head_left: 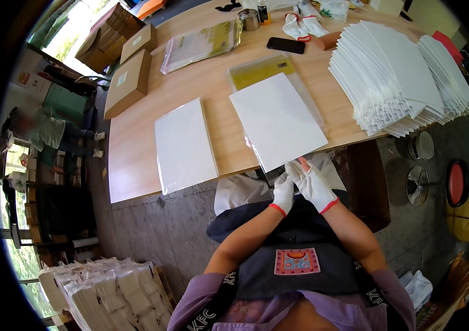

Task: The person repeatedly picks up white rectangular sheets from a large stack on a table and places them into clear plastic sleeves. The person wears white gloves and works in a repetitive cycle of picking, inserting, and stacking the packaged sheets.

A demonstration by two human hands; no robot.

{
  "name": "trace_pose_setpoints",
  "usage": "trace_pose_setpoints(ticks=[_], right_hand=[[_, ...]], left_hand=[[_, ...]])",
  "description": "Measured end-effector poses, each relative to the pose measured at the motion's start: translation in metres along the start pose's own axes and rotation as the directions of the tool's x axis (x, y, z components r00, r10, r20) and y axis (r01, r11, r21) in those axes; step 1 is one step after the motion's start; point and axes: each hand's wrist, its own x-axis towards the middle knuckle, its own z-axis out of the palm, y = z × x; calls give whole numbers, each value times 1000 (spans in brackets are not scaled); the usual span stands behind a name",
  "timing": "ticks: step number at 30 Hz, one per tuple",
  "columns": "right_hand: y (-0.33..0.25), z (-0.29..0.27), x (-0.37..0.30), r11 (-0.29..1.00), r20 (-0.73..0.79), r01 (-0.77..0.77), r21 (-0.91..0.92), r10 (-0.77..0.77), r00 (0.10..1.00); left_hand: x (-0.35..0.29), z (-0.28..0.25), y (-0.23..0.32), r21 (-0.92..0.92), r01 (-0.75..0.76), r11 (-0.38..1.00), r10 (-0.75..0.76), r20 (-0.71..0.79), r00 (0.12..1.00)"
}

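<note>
My left hand (283, 194) and my right hand (311, 186), in white knit gloves with red cuffs, meet just off the table's near edge. Their fingers are closed against each other, and whatever lies between them is too small or hidden to make out. Bare fingertips show on the right glove. Right before them, a white board or stack of sheets (278, 124) lies tilted, its near corner by the hands. Beneath it are clear plastic bags with a yellow print (262, 71). To the left, another white stack (184, 146) in clear film overhangs the edge slightly.
On the wooden table (129, 171) stand a tall fanned pile of white boards (389, 77), a black phone (285, 45), gloves (303, 26), a metal pot (249, 19), bagged packs (201, 47) and cardboard boxes (129, 83). Bundled stacks (107, 292) stand at lower left; another person (52, 129) stands far left.
</note>
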Motion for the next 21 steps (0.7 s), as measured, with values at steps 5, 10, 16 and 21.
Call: trace_pose_setpoints(ticks=[5, 10, 16, 21], right_hand=[[-8, 15, -25, 658, 121, 90, -748, 2, 993], [9, 28, -9, -496, 766, 648, -578, -55, 640], [26, 44, 4, -812, 685, 507, -288, 195, 702], [-4, 37, -10, -44, 530, 537, -842, 111, 840]], left_hand=[[-11, -43, 17, -60, 194, 979, -165, 319, 933], [-41, -56, 74, 317, -152, 936, 155, 16, 988], [-38, -62, 89, 536, -189, 822, 201, 37, 979], [-39, -67, 83, 248, -95, 964, 113, -61, 992]])
